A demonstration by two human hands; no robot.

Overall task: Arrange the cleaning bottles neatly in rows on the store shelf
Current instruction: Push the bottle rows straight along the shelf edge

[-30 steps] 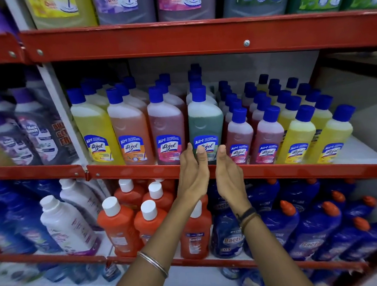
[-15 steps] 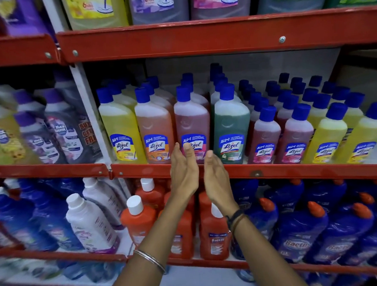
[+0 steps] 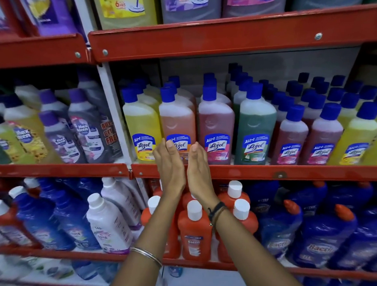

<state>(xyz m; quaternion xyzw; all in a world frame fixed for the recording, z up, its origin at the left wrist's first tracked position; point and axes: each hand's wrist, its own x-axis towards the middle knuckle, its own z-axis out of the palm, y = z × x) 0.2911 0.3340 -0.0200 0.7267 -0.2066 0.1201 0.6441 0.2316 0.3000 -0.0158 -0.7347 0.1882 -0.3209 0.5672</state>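
Rows of blue-capped Lizol bottles stand on the middle red shelf [image 3: 250, 172]. At the front are a yellow bottle [image 3: 141, 125], an orange bottle [image 3: 176, 119], a pink bottle [image 3: 216, 124] and a green bottle [image 3: 256, 126]. Smaller maroon bottles [image 3: 292, 133] and yellow ones [image 3: 357, 138] fill the right side. My left hand [image 3: 169, 165] and my right hand [image 3: 198, 166] are raised side by side, palms facing each other, in front of the orange bottle's label. Both hands hold nothing, with their fingers extended.
Grey and yellow purple-capped bottles [image 3: 88, 130] lean on the left bay. Below stand orange white-capped bottles [image 3: 194, 232], white bottles [image 3: 109, 225] and dark blue bottles [image 3: 319, 234]. Large cleaner jugs [image 3: 189, 3] sit on the top shelf. A white upright post [image 3: 113, 107] divides the bays.
Both hands have shifted left along the shelf front, from the green bottle past the pink one to the orange bottle. The view has panned left with them.
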